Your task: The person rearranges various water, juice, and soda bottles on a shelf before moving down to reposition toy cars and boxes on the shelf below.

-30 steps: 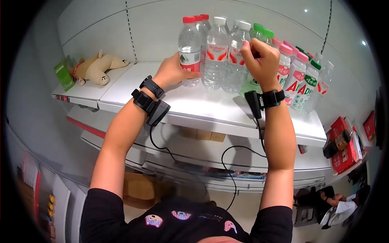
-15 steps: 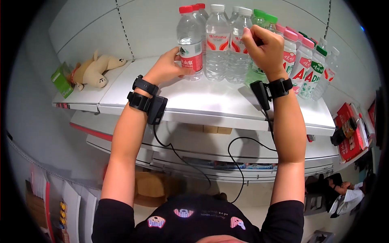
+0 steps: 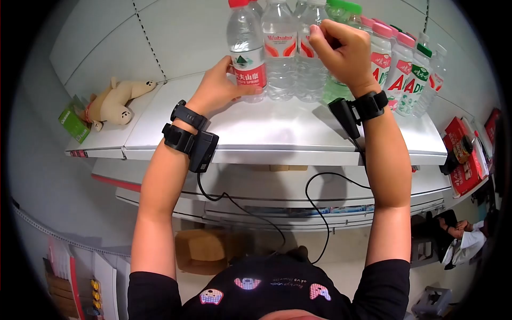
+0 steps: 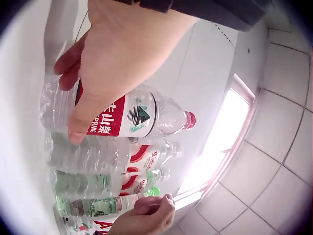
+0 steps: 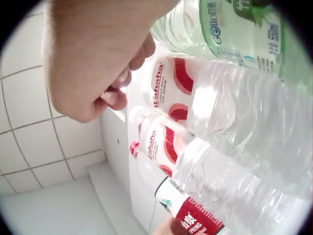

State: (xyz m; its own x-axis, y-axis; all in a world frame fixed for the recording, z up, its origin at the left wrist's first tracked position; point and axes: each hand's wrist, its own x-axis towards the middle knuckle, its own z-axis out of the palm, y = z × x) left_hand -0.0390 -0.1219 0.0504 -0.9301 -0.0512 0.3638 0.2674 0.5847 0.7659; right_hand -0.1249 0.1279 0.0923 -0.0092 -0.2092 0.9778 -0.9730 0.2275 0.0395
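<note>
My left hand [image 3: 220, 85] grips the lower part of a clear water bottle [image 3: 248, 56] with a red cap and a red-and-white label, upright on the white shelf [image 3: 256, 125]. In the left wrist view its thumb [image 4: 77, 128] lies across the bottle's label edge, with the other fingers on the far side. My right hand [image 3: 345, 56] is raised in front of the white-capped and green bottles, fingers curled in. Nothing shows inside that hand [image 5: 98, 58] in the right wrist view. Wahaha water bottles [image 3: 279, 58] stand right beside the red-capped one.
Green-capped bottles [image 3: 337, 92] and pink-capped milk drink bottles [image 3: 399, 74] stand in rows to the right. A plush toy [image 3: 114, 101] and a green box [image 3: 73, 124] lie at the shelf's left. Cables hang below my wrists. A cardboard box [image 3: 200, 250] sits on the floor.
The head view has tilted down, so the bottles appear higher. In my left hand the red-capped bottle has turned slightly, its label facing more to the front. My right hand stays curled.
</note>
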